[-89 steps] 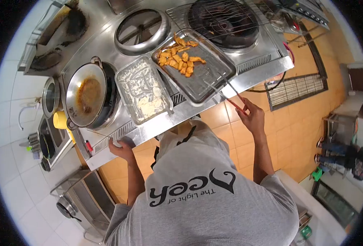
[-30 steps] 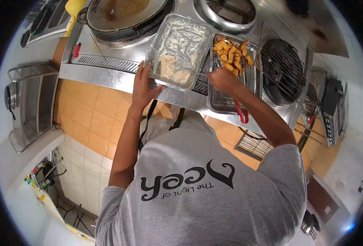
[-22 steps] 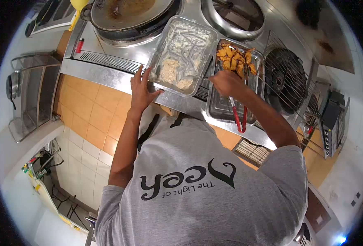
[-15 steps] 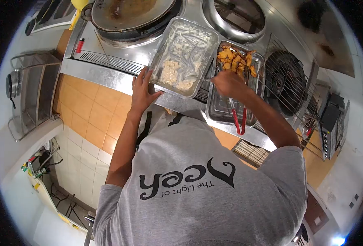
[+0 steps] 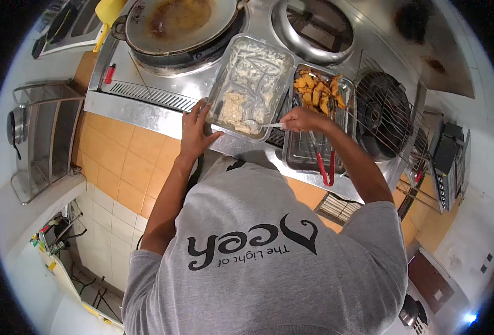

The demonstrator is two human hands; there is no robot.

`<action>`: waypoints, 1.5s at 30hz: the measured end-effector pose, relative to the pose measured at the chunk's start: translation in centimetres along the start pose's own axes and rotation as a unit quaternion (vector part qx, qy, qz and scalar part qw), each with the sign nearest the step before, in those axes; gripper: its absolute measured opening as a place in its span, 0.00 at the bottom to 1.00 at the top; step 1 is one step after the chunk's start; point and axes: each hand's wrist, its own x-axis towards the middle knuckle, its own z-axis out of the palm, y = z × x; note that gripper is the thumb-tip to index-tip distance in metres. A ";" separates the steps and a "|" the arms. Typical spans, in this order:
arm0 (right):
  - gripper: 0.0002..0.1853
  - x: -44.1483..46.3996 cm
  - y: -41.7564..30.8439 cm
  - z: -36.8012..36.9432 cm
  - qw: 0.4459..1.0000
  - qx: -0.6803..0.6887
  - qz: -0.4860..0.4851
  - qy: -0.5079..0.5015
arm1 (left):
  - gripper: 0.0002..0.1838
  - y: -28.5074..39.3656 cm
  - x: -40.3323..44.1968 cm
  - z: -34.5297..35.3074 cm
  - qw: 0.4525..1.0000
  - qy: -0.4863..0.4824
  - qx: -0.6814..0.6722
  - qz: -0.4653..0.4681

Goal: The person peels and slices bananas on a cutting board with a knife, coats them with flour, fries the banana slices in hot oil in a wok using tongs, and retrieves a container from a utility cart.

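My right hand [image 5: 301,119] is closed on the handle of a metal spoon [image 5: 253,125], whose bowl rests in pale batter at the near corner of a rectangular tray [image 5: 258,61]. My left hand [image 5: 195,129] has its fingers apart, with the fingertips at that tray's near left edge. A lump of coated pieces [image 5: 233,109] lies beside the spoon. Just right, a second metal tray [image 5: 304,158] holds browned fried pieces [image 5: 317,92] at its far end. Red-handled tongs [image 5: 325,170] lie in it, below my right forearm.
A large wok [image 5: 181,25] with brownish oil sits on the burner at the back left. A metal ring [image 5: 347,54] stands behind the trays. On the right, a wire rack [image 5: 389,111] lies over a black burner. A red lighter [image 5: 110,73] and a yellow utensil [image 5: 108,11] are at left.
Compared with three seconds ago, my right hand has let go of the tongs and holds a spoon in the batter tray. My left hand has moved from the counter edge to the tray's edge.
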 end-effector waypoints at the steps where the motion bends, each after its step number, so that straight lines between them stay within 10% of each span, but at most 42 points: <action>1: 0.12 -0.2 0.0 0.1 1.000 0.027 0.011 0.001 | 0.48 -0.1 0.1 -0.4 1.000 -0.001 0.010 0.004; 12: 0.07 -0.9 -7.8 -1.7 0.951 0.249 -0.116 0.139 | 0.37 -7.8 -1.2 -3.2 0.986 0.167 0.001 -0.031; 16: 0.07 5.2 -10.8 -5.7 0.938 0.162 -0.174 0.253 | 0.34 -10.0 -2.2 -3.7 0.982 0.186 -0.021 -0.040; 19: 0.09 10.3 -14.2 -7.8 0.828 -0.196 -0.193 0.489 | 0.33 -10.3 -2.3 -5.1 0.982 0.191 0.015 0.001; 30: 0.23 19.4 -24.8 -9.4 0.826 -0.313 0.051 0.467 | 0.34 -12.8 0.1 -7.4 0.972 0.228 -0.047 -0.007; 45: 0.12 18.7 -25.1 -8.0 0.813 -0.331 -0.004 0.480 | 0.36 -13.6 0.3 -6.0 0.965 0.261 -0.021 -0.032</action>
